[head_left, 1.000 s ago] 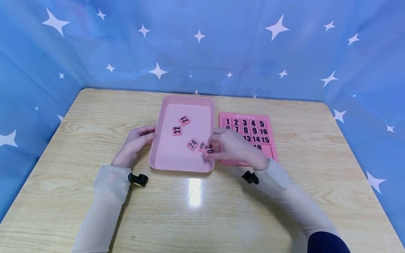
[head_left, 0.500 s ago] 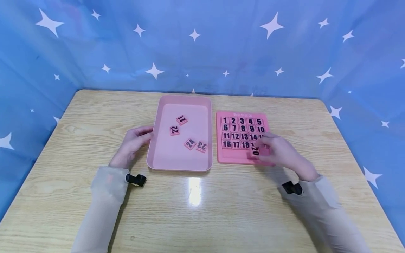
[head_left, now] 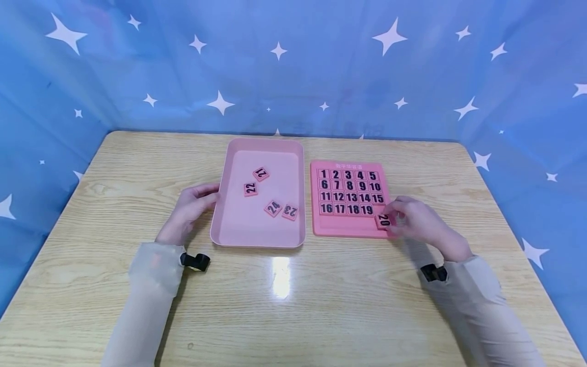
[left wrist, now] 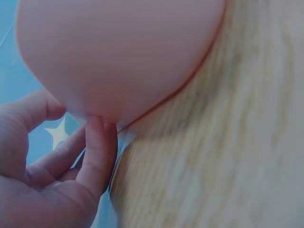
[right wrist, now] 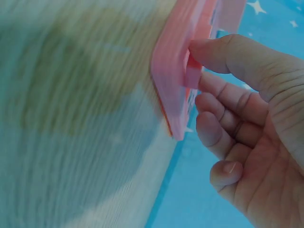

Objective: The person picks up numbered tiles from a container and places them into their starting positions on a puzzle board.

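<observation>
At the lower right corner of the pink number board (head_left: 348, 232), my right hand (head_left: 419, 221) pinches a pink tile marked 20 (head_left: 382, 220) between thumb and fingers. The tile sits turned sideways, just below and right of the tile 19 (head_left: 366, 209). Edge-on in the right wrist view, the held tile (right wrist: 193, 73) stands up from the board. My left hand (head_left: 190, 209) touches the left outer wall of a pale pink tray (head_left: 257, 239) with its fingertips. The left wrist view shows these fingers (left wrist: 97, 147) against the tray wall, apparently without curling round it.
Tiles 21 (head_left: 261, 174), 22 (head_left: 250, 189), 24 (head_left: 273, 208) and 23 (head_left: 290, 212) lie loose in the tray, variously turned. Rows 1 to 19 fill the board's upper part. A wooden table (head_left: 321, 306) carries everything; a blue starry cloth (head_left: 257, 71) hangs behind.
My right hand has carried tile 20 from the tray's right side over to the board's lower right corner. The left hand has stayed at the tray's wall.
</observation>
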Demonstrator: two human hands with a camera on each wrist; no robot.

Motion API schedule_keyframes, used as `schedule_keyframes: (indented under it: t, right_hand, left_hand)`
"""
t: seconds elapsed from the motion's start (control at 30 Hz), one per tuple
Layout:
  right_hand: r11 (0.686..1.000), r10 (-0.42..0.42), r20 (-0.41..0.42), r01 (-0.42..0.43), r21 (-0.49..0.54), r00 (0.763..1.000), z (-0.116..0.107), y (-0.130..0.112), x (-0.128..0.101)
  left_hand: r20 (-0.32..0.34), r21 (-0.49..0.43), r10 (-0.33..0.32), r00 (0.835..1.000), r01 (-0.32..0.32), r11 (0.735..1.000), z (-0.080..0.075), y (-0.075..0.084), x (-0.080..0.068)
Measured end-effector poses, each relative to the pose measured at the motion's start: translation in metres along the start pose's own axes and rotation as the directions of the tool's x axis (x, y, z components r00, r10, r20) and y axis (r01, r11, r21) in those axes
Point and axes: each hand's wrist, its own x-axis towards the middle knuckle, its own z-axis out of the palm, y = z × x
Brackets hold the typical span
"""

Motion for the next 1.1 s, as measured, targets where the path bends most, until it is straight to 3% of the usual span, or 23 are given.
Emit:
schedule_keyframes:
  t: [0.4,0.67,0.9,1.1]
  right_hand:
    - [0.999,-0.039,0.130,0.039,0.007,0.991,-0.009,0.003,0.005]
    - [0.995,-0.090,0.109,0.093,-0.021,0.990,-0.010,0.002,0.007]
    - [0.996,0.079,0.074,-0.083,0.044,0.994,-0.006,-0.004,0.002]
    - [0.988,0.155,0.034,-0.155,0.008,0.987,0.000,-0.011,0.003]
  left_hand:
    - [0.004,0.006,0.000,1.000,0.000,1.000,0.000,-0.001,0.000]
    - [-0.011,0.014,-0.018,1.000,0.018,1.000,0.001,-0.001,0.002]
    - [0.001,0.013,-0.017,1.000,0.017,1.000,0.001,-0.001,0.003]
    - [-0.003,0.017,-0.022,1.000,0.022,1.000,0.000,-0.002,0.003]
